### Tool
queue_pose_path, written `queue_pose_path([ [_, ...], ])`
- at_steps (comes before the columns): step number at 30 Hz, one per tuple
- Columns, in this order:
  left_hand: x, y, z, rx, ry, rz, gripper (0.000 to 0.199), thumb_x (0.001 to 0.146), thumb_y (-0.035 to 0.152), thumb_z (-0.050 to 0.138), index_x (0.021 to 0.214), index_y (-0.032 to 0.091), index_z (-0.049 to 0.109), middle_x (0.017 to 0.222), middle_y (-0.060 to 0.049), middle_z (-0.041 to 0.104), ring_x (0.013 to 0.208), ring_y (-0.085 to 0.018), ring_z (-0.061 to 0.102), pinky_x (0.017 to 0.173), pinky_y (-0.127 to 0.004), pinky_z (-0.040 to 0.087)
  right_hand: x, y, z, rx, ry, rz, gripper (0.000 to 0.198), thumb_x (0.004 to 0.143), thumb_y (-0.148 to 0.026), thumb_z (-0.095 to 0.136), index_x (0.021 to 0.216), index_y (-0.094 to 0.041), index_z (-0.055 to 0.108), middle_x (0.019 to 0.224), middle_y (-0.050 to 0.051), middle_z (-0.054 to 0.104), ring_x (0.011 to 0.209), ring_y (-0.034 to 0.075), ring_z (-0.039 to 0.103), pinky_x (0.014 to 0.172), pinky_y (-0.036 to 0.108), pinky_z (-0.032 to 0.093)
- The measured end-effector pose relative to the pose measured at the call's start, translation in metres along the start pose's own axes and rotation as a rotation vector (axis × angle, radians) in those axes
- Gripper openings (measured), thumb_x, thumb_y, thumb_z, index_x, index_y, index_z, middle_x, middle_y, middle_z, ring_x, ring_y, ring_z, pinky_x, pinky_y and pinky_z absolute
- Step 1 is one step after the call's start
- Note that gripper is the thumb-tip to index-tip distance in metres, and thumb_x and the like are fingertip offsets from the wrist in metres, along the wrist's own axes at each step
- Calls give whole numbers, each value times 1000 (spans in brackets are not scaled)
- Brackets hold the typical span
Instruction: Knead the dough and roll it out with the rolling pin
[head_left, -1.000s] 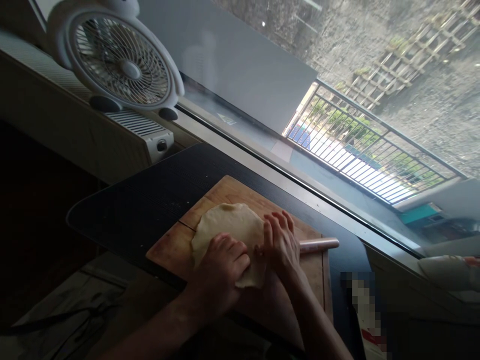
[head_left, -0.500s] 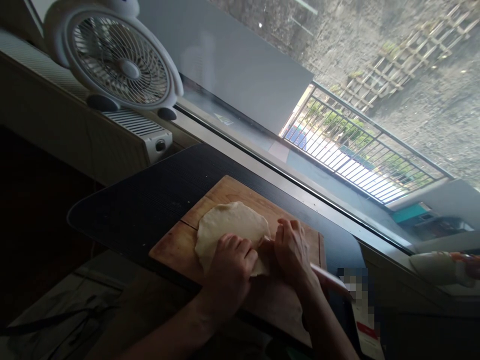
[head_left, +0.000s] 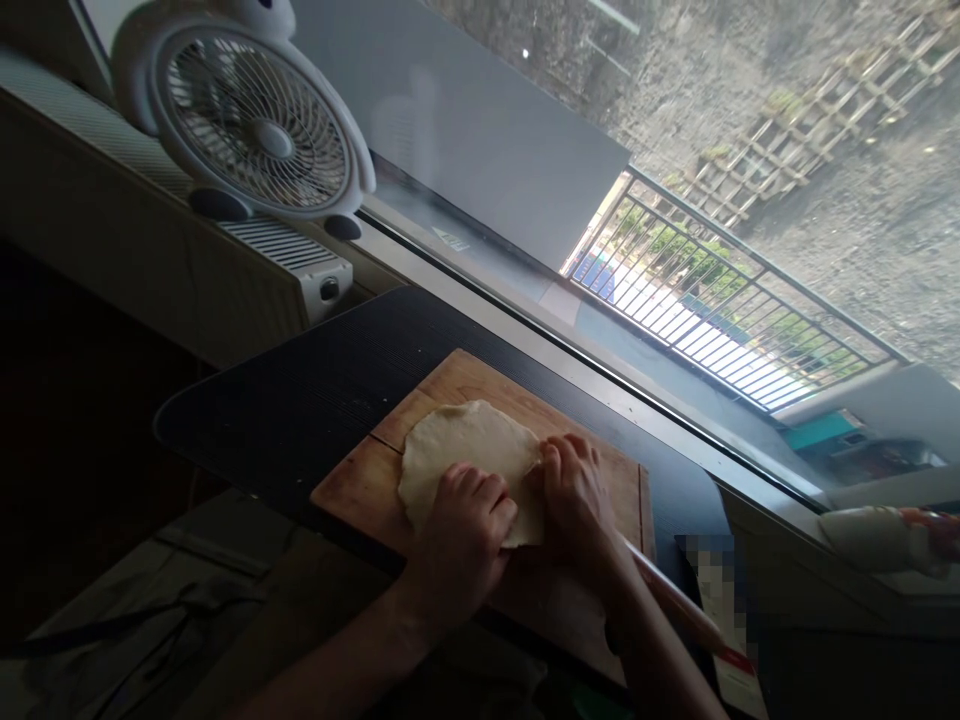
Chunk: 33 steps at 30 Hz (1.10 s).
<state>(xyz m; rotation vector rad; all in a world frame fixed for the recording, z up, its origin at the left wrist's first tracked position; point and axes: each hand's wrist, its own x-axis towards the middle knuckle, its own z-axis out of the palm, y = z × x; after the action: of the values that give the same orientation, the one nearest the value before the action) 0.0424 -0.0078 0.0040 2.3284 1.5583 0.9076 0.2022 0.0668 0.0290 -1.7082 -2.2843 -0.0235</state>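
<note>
A flat, roughly round sheet of pale dough (head_left: pixel 465 440) lies on a wooden cutting board (head_left: pixel 360 490). My left hand (head_left: pixel 469 520) rests on the near part of the dough, its fingers curled and pressed against it. At the right edge of the sheet, my right hand (head_left: pixel 574 490) pinches the dough between bent fingers. The fingertips and the dough under both hands are partly hidden. Beside my right forearm lies a thin, pale rolling pin (head_left: pixel 682 600), slanting off the board's right side.
The board sits on a dark table (head_left: pixel 292 400) with rounded corners. Beyond it runs a window sill (head_left: pixel 510 340). A white fan (head_left: pixel 270 140) stands on a heater (head_left: pixel 315 290) at the upper left. A box-like package (head_left: pixel 739 690) is at the lower right.
My right hand has shifted slightly left and is closer against the dough's right edge. The rolling pin's far end now shows further toward the lower right. The view has shifted a little.
</note>
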Motion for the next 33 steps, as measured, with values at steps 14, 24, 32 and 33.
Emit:
queue_pose_path([
  [14,-1,-1,3,-6,40,-10,10,76,12,56,82,20,59,92,-3,55,94,-20,47,103,-46,26,-17,-20,1,-127,-96,64,42,95,-37,28,127,-19,48,140,10,40,134,26,26,102,43,29],
  [24,0,-2,-2,-24,-2,5,10,75,16,58,84,19,60,95,-5,55,95,-22,47,102,-49,28,32,10,3,-147,-30,198,51,94,-39,30,138,-14,37,144,15,34,136,29,23,104,48,24],
  [32,-2,-2,9,-20,50,-6,9,77,14,58,83,20,61,93,-3,55,95,-21,47,103,-47,26,-15,-22,5,-108,-32,50,44,97,-35,23,134,-21,42,143,6,38,138,24,17,106,45,22],
  [33,-1,-2,9,-20,39,-3,12,74,14,60,85,20,62,95,-4,56,96,-21,46,103,-47,27,-2,-14,4,-108,-40,83,43,97,-36,24,131,-21,46,142,7,40,136,26,21,104,46,24],
])
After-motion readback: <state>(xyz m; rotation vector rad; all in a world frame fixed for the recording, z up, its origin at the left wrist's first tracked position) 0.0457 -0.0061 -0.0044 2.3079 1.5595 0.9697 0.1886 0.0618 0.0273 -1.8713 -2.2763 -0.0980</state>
